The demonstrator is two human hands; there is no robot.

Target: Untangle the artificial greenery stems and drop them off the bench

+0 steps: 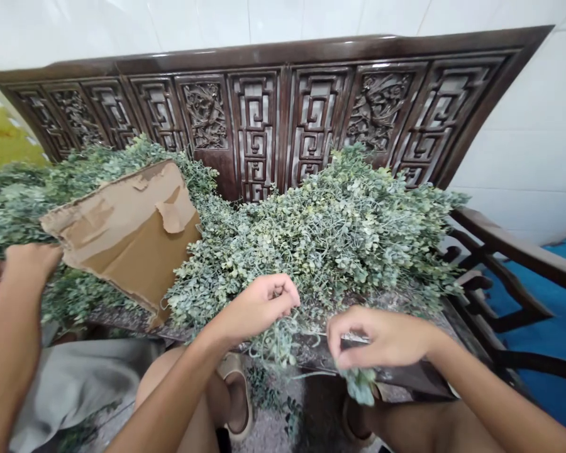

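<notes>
A big heap of artificial green leafy sprigs lies on a carved dark wooden bench. My left hand is at the heap's front edge, fingers curled in a pinch on thin stems. My right hand is a little lower and to the right, fingers pinched on a small leafy sprig that hangs below it. Both hands sit close together above my knees.
A torn piece of brown cardboard rests on the greenery at left. Another person's arm and hand reach to its left edge. The bench's armrest and a blue floor lie at right. White tiled wall behind.
</notes>
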